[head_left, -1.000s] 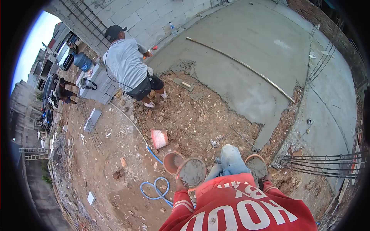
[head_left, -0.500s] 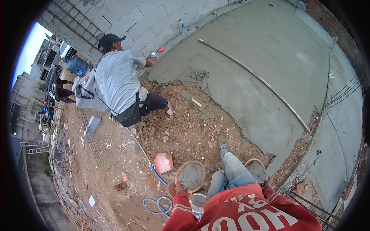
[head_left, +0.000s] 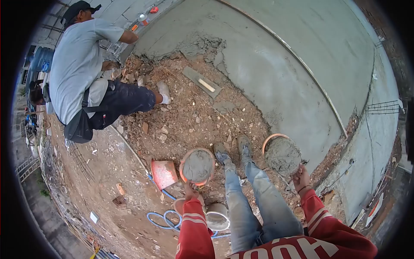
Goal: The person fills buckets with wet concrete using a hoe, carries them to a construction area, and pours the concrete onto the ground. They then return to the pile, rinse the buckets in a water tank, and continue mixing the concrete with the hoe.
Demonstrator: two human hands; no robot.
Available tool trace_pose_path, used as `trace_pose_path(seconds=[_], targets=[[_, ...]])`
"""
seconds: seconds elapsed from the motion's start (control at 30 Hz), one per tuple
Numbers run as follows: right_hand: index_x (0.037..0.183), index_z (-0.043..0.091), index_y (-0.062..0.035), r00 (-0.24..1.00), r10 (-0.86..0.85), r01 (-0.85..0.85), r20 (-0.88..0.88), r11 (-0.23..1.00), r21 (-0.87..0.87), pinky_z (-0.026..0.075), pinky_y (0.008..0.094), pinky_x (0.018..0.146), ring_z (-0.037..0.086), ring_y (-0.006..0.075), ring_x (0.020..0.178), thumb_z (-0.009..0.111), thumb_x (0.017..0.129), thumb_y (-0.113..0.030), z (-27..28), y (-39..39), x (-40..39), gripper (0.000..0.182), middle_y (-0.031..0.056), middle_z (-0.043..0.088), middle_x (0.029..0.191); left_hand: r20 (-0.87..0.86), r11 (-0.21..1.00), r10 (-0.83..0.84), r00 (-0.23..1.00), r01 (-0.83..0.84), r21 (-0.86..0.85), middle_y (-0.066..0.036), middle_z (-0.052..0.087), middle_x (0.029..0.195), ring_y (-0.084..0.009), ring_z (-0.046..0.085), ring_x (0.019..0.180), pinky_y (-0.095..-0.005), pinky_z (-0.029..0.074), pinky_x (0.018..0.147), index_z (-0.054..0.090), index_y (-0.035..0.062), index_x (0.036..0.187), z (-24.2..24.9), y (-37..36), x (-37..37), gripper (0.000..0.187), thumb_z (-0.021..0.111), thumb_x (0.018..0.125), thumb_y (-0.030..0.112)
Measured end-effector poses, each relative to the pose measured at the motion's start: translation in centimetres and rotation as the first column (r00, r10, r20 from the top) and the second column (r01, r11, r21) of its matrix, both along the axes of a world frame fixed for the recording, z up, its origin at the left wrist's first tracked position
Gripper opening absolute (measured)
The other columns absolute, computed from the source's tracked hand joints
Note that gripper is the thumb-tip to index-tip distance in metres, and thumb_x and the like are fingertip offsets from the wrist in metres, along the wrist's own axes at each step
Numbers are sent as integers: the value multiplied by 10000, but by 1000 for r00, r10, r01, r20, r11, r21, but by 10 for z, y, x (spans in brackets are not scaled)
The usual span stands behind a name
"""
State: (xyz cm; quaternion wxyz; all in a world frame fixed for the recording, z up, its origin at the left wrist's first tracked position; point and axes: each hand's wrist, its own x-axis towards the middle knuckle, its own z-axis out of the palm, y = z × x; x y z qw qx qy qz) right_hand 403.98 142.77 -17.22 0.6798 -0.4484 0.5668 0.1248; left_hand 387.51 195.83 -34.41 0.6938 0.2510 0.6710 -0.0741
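My left hand [head_left: 191,190] is closed at the near rim of an orange bucket [head_left: 184,160] full of wet grey concrete [head_left: 198,166]. On the other side of my legs, my right hand [head_left: 300,178] grips the near edge of a second bucket [head_left: 269,138], also heaped with concrete [head_left: 283,155]. Both buckets hang beside my shins, close over the rubble ground. A reddish bucket [head_left: 164,174] lies tipped just left of the first one. Behind my left wrist a pale bucket [head_left: 217,217] is partly covered by the sleeve.
A co-worker [head_left: 82,69] bends at the left by the block wall. Ahead, a float trowel [head_left: 202,82] lies on broken ground [head_left: 185,116] before the wet slab [head_left: 293,99]. A long straightedge [head_left: 297,56] rests across the slab. A blue hose [head_left: 166,219] coils at lower left.
My view has tipped downward, and both my boots now show between the buckets. My arms reach further forward, each hand still at its bucket. The co-worker appears larger and further left.
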Motion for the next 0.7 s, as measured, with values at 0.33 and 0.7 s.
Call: trace_pose_path(seconds=[0.33,0.7], targets=[[713,483,-145,892,449,-452,-50,886,-103,286,255,458,288,68,439,608,877,-197,-17,82,123,212,-83,283,529,48,988,115,992,-119,100,49,341,539,-128,387,500,-295,392,533,404,171,646,-12,7,51,310,646,827,239],[601,435,-136,577,812,-763,-90,496,-415,301,257,499,331,55,508,679,808,-178,-181,116,145,323,-77,353,570,-430,611,-212,877,463,642,-60,520,895,-167,521,761,-286,442,668,468,31,1093,21,11,28,361,607,859,268]])
